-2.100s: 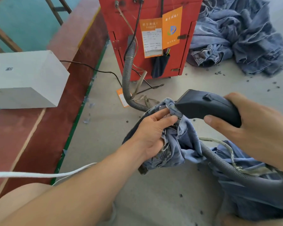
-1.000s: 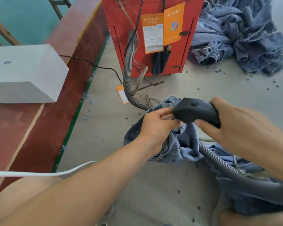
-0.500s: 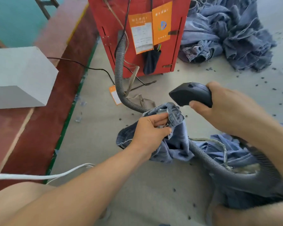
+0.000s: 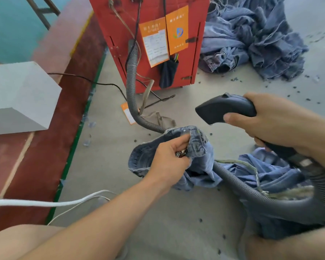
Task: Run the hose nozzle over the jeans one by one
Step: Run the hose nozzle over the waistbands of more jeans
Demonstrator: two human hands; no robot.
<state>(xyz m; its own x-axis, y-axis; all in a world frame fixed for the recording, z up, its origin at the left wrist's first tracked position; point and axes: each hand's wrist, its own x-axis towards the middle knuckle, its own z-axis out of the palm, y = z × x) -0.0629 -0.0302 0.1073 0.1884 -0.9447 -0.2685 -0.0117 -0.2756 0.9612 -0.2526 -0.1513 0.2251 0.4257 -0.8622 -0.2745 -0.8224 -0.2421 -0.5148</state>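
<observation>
the right hand (image 4: pixel 274 121) stays wrapped round the nozzle (image 4: pixel 223 109), which has lifted off the jeans (image 4: pixel 199 147) and now hangs just above, apart from them. the left hand (image 4: pixel 169 160) still pinches their waistband, centre floor. this pass looks finished; likely a new fold next.

A grey concrete floor (image 4: pixel 176 212) fills most of the frame. On it at top centre stands a red cabinet (image 4: pixel 148 44), with a heap of jeans (image 4: pixel 261 44) at upper right. Another pair of jeans (image 4: pixel 270 175) lies at lower right, a ribbed hose (image 4: pixel 131 91) trailing across the middle. Dark specks (image 4: pixel 308 99) dot the floor; a white cable (image 4: pixel 64 203) crosses at lower left.
</observation>
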